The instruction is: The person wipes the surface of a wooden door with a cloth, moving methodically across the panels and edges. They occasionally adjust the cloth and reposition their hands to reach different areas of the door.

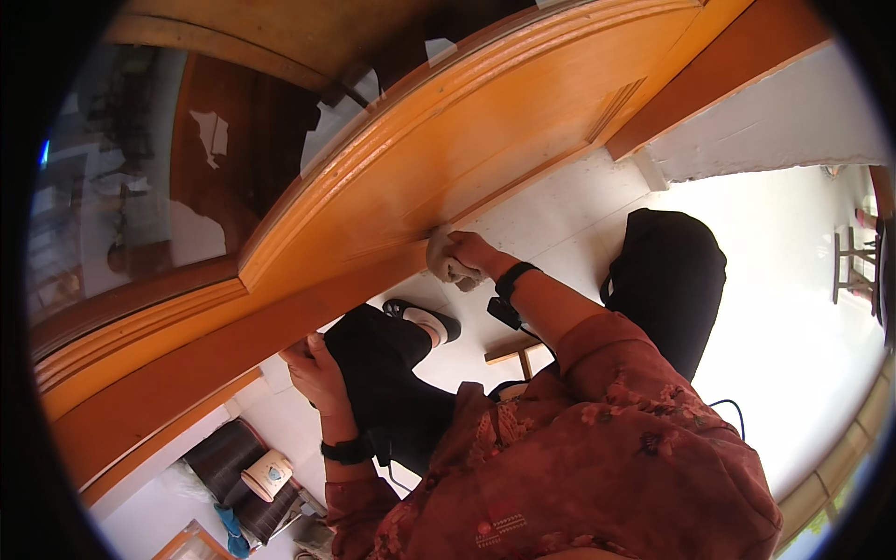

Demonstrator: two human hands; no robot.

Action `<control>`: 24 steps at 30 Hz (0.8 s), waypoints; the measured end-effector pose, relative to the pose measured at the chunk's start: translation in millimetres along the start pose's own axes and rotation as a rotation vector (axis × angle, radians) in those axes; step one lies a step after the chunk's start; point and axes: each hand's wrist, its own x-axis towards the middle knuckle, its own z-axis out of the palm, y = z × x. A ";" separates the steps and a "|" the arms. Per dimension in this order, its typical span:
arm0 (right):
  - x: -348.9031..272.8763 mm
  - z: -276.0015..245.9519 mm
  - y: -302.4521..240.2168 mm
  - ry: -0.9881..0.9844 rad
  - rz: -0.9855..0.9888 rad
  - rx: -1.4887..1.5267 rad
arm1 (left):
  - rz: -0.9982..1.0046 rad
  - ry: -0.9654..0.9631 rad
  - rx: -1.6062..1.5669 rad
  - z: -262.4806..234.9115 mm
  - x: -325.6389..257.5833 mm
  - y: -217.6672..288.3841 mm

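An orange-brown wooden door [457, 149] with a raised moulding and a glass pane [131, 177] stretches across in front of me. My right hand [471, 252] is closed on a bunched greyish cloth [440, 259], which touches the door low on its face. At the door's near edge, my left hand [317, 373] has its fingers closed around the wood, thumb on top; part of those fingers is hidden. Each wrist wears a black band.
My black-trousered legs are spread, a shoe [448, 327] close to the door's bottom. Beneath me shows part of a wooden stool [509, 352]. A paper cup [268, 474] rests on a dark surface at lower left. Farther right stands another stool [849, 266] on the pale floor.
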 end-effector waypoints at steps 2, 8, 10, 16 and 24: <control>8.1 -6.6 3.8 -0.115 -0.397 -0.614 | 0.019 0.003 -0.012 0.5 0.8 -1.4; 2.6 -77.9 50.7 0.347 0.051 -0.313 | 0.070 0.022 -0.015 1.4 2.5 -7.3; 2.1 -95.4 60.1 0.553 0.379 0.292 | 0.044 0.005 -0.050 0.1 2.1 -8.0; -8.1 -176.7 94.3 0.916 0.369 0.383 | 0.012 -0.007 0.093 -3.5 -0.9 -6.1; -10.9 -217.3 96.7 1.302 0.325 0.577 | 0.074 0.015 0.145 -2.4 0.4 -7.3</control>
